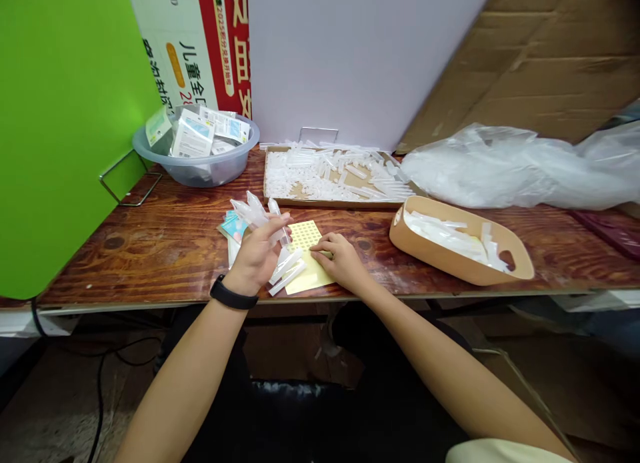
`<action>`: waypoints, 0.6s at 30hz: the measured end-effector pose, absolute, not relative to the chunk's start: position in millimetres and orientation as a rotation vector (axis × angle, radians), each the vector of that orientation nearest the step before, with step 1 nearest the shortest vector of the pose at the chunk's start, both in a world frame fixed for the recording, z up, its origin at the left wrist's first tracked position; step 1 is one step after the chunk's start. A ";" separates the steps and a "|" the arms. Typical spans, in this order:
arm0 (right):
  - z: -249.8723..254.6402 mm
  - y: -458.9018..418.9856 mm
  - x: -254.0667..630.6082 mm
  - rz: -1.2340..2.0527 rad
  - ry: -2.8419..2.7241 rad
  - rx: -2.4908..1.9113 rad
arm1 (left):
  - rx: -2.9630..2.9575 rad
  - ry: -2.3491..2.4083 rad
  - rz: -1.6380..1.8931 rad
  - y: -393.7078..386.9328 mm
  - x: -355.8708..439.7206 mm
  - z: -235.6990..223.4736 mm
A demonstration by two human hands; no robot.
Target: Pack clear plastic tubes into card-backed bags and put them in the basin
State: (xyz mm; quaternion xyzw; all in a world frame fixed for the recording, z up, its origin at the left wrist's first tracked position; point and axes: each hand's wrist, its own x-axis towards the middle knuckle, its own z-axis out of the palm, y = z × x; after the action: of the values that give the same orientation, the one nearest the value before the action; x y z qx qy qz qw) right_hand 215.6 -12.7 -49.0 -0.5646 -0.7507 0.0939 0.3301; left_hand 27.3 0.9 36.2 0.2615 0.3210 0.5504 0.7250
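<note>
My left hand (257, 253) is closed around several translucent plastic tubes (250, 211) with tapered tips, which fan out above the fingers. Under that hand, more clear tubes (287, 271) lie loose on the table, over one side of a yellow sticker sheet (311, 274). Rows of small round stickers fill the sheet's far part, while its near part is bare backing. With thumb and forefinger pinched at the sheet, my right hand (341, 260) touches the edge of the sticker rows. Partly hidden behind my left hand are blue printed packets (234, 226).
A shallow cardboard tray (340, 202) of small clear pieces stands at the back. To its left is a bluish bowl (200, 170) of packaged items. On the right sit a tan basket (445, 262) of white strips and a plastic bag (480, 173). A wire stand (133, 203) supports the green panel.
</note>
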 end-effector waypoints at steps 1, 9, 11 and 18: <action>-48.9 -12.0 215.5 0.265 -1.950 -1.485 | 0.571 0.692 1.184 0.2 27.5 35.9; -47.6 -6.2 214.0 0.334 -1.931 -1.519 | 0.580 0.742 1.179 1.6 28.2 32.3; -49.2 -6.9 212.8 0.293 -1.928 -1.519 | 0.573 0.739 1.172 3.1 27.2 32.1; -50.0 -7.4 212.3 0.300 -1.920 -1.487 | 0.629 0.722 1.189 7.4 22.9 29.9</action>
State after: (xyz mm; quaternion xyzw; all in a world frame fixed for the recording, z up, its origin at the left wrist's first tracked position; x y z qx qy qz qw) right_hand 212.3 -7.4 -50.0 -0.5713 -0.7379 0.1154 0.3403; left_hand 22.9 7.4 29.9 0.2848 0.3270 0.5385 0.7225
